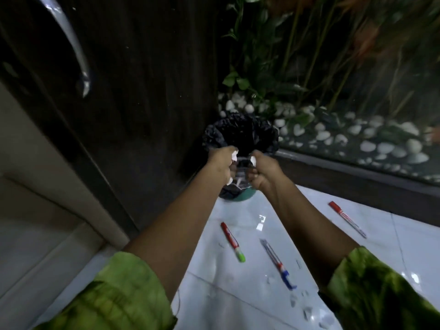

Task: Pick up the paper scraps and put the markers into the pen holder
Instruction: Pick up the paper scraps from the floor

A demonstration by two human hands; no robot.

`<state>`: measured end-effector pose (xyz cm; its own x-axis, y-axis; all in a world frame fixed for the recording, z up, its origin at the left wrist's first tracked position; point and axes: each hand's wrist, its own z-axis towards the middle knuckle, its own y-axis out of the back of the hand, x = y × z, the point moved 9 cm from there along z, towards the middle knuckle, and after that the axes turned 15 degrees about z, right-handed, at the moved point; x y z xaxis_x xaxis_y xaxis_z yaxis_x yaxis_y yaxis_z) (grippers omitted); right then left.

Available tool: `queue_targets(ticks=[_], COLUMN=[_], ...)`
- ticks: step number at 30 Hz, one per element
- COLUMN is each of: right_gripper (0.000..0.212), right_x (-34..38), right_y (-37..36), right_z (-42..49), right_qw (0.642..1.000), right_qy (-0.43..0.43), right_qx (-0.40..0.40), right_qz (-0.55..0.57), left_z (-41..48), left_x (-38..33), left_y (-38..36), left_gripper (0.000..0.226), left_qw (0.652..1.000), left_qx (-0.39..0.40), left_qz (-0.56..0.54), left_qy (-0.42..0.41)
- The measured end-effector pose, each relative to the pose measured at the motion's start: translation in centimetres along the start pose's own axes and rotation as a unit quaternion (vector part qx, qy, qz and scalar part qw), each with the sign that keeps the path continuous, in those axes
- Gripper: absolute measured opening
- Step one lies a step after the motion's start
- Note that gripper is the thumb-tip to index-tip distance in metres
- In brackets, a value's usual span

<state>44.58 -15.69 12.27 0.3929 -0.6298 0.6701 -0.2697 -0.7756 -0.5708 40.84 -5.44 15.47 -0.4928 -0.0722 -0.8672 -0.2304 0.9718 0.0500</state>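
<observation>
Progress looks roughly half done, judging by how things lie. Going left to right: the left hand (220, 163) is clenched into a fist around white paper scraps (234, 156), bits poking out between the fingers, and it's held right over the bin (240, 139) lined with a black bag. The right hand (264, 171) is clenched the same way, a white scrap peeking out at the top, also over the bin's near edge. So scraps are gathered but not yet dropped.

On the white tiled floor (238, 301), three markers are untouched: a red-and-green marker (232, 241), then a blue marker (277, 263), then a red marker (347, 219) further right. A few small loose bits (307, 313) are scattered near the bottom. No pen holder can be seen anywhere, so that part is all left.
</observation>
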Motion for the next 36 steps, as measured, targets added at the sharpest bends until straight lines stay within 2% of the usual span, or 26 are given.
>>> queue_targets(ticks=[5,7,11,13,15,18,23,28,32,35,36], right_gripper=[0.033,0.034,0.03,0.043,0.047,0.029,0.023,0.021,0.021,0.016,0.014], right_x=[2.6,3.1,3.1,3.3,3.5,3.9,3.9,1.0,-2.7,-6.3,-7.8], right_y=[-3.9,-4.8,-5.7,-5.9,-6.0,-6.1,-4.2,-1.3,2.1,5.6,6.8], right_z=[5.2,7.0,8.2,8.3,8.2,7.2,3.9,0.1,-0.1,1.5,2.5], right_qw=[0.999,1.0,1.0,0.999,1.0,1.0,0.998,0.99,0.986,0.969,0.952], right_qy=[0.024,0.022,-0.014,-0.027,-0.025,-0.01,0.058,0.084,0.061,0.055,0.058], right_qx=[-0.022,-0.02,-0.015,-0.001,0.011,0.024,0.031,0.066,0.061,0.022,0.014], right_qz=[0.002,-0.007,0.014,0.026,0.013,0.015,-0.008,-0.095,-0.14,-0.238,-0.3], left_z=[5.5,6.9,8.2,8.5,8.7,9.0,7.1,3.5,2.4,3.5,4.1], left_x=[-3.4,-4.7,-5.9,-6.2,-6.5,-6.4,-5.4,-0.9,4.7,9.8,11.8], left_y=[0.9,0.7,-0.3,-0.4,-0.3,-0.1,1.3,3.3,4.3,5.3,5.6], left_gripper=[0.037,0.04,0.053,0.056,0.055,0.041,0.02,0.026,0.028,0.032,0.033], left_qw=[0.99,0.985,0.98,0.978,0.978,0.987,0.992,0.983,0.984,0.983,0.979], left_qx=[-0.037,-0.029,0.025,0.039,0.045,0.027,-0.007,-0.069,-0.086,-0.1,-0.099], left_qz=[-0.138,-0.17,-0.198,-0.204,-0.201,-0.151,-0.052,-0.001,0.033,0.113,0.154], left_qy=[0.014,0.017,0.014,0.004,-0.011,-0.047,-0.115,-0.17,-0.151,-0.108,-0.092])
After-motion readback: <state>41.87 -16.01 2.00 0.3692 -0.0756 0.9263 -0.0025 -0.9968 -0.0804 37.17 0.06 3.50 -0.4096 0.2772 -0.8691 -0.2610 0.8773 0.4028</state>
